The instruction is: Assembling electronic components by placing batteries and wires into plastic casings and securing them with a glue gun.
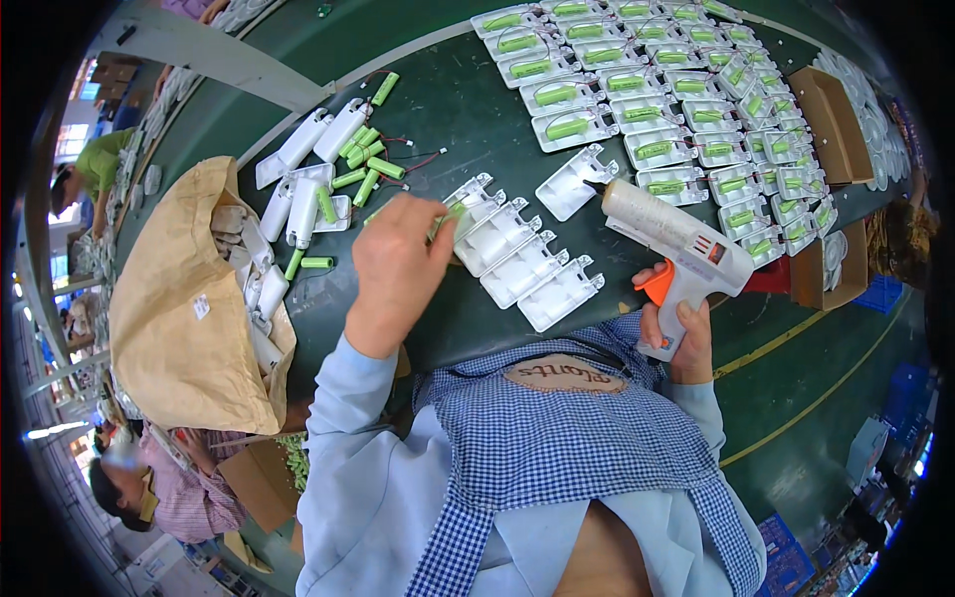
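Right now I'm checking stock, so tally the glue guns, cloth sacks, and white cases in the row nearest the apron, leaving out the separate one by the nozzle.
Glue gun: 1
Cloth sack: 1
White cases in that row: 4
Total: 6

The right hand point(686, 336) grips a glue gun point(686, 239) of smooth, pale plastic, its trigger point(655, 284) orange plastic. Just right of the left hand point(400, 269), casings point(527, 269) are glossy white moulded plastic. Beyond that hand, green cells point(364, 152) look smooth and shiny, like plastic film. The tabletop point(453, 114) beneath is smooth, softly reflective. Left of the left hand, a sack point(169, 289) is matt, creased cloth; well right of the right hand, a box point(834, 119) is matt cardboard.
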`<action>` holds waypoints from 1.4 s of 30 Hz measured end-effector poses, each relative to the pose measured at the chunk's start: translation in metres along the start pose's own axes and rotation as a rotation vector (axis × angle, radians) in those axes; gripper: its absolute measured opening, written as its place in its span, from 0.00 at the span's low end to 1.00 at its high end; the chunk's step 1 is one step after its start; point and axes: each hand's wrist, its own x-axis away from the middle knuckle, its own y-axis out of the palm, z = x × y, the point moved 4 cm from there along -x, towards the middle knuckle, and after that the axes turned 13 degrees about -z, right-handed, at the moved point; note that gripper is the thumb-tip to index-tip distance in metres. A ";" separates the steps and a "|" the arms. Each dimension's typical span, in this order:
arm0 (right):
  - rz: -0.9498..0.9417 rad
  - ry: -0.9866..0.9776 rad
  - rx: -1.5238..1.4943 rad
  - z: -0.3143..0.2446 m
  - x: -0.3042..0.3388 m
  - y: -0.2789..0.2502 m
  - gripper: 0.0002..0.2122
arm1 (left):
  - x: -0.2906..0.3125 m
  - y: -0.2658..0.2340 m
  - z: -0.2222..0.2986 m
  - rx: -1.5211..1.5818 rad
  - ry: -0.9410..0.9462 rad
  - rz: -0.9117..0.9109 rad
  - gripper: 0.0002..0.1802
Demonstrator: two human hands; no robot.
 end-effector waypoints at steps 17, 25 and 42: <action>-0.002 0.007 -0.022 -0.009 0.002 0.006 0.29 | -0.040 -0.010 -0.059 0.894 -0.268 -0.125 0.08; -0.081 0.082 0.153 -0.030 -0.015 0.063 0.27 | -0.055 -0.004 -0.066 0.085 0.085 -0.365 0.08; -0.117 0.355 0.402 -0.029 -0.043 0.102 0.21 | 0.005 -0.025 -0.064 0.102 0.222 -0.351 0.04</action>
